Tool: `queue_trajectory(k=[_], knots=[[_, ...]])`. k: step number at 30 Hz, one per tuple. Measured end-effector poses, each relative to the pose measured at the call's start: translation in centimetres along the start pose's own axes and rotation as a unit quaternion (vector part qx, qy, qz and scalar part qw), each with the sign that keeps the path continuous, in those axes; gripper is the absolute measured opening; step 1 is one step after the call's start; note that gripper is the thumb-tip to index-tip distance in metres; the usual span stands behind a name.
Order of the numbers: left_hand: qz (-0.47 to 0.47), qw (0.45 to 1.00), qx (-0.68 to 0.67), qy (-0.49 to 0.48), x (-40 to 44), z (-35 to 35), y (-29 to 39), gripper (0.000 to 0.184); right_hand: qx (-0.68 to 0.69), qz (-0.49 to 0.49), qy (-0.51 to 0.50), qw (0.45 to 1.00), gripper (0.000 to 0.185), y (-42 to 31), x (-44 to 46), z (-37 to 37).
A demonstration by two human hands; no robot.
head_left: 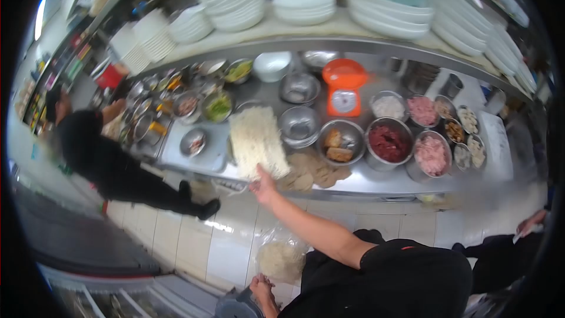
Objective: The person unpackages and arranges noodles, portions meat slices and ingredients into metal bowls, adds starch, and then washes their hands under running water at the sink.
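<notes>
fingers (254,186) of the right hand (263,188) pinch a pale slab (257,141); left hand (262,288) curls, its hold unclear.

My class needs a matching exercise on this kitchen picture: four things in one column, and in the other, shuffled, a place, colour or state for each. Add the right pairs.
Things
1. Scale
2. Dark red meat
3. Stacked white bowls
4. Pale sheet

Places, colours and states
A. On the shelf above the counter
B. Flat, with the right hand at its near edge
C. Orange
D. Inside a metal pot

Right pairs: 1-C, 2-D, 3-A, 4-B
</notes>
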State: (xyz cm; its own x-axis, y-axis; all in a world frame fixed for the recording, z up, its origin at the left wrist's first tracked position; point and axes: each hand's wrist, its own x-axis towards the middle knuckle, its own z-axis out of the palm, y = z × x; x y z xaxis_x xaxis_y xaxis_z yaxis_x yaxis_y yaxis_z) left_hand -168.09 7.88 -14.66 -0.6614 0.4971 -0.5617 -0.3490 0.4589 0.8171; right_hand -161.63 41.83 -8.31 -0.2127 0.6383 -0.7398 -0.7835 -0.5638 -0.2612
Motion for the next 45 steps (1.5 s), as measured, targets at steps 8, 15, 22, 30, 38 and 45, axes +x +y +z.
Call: queue_trajectory(k=[8, 15, 22, 30, 38, 45], knots=[[-0.008, 0.998, 0.005, -0.062, 0.4, 0.7, -0.6, 0.019, 0.018, -0.051, 0.019, 0.998, 0.045, 0.0, -0.7, 1.4], [0.009, 0.999, 0.002, -0.039, 0.1, 0.5, -0.2, 0.020, 0.061, -0.038, 0.003, 0.997, 0.045, 0.5, -0.6, 4.3], [0.015, 1.000, 0.003, -0.026, -0.4, 0.8, -0.1, 0.018, -0.047, -0.031, -0.026, 0.998, 0.065, 2.7, 0.6, 5.3], [0.018, 0.999, 0.014, -0.043, -0.5, 0.6, -0.8, 0.021, -0.054, -0.010, -0.019, 0.998, 0.056, 2.3, -0.7, 5.6], [0.006, 0.997, 0.011, -0.073, -0.4, 1.6, -0.6, 0.023, -0.067, -0.021, -0.040, 0.997, 0.056, 2.3, -0.3, 4.2], [-0.008, 0.991, 0.079, -0.111, -0.8, 3.8, 1.0, 0.018, -0.378, -0.074, -0.196, 0.902, 0.018, 3.0, -0.3, -3.7]])
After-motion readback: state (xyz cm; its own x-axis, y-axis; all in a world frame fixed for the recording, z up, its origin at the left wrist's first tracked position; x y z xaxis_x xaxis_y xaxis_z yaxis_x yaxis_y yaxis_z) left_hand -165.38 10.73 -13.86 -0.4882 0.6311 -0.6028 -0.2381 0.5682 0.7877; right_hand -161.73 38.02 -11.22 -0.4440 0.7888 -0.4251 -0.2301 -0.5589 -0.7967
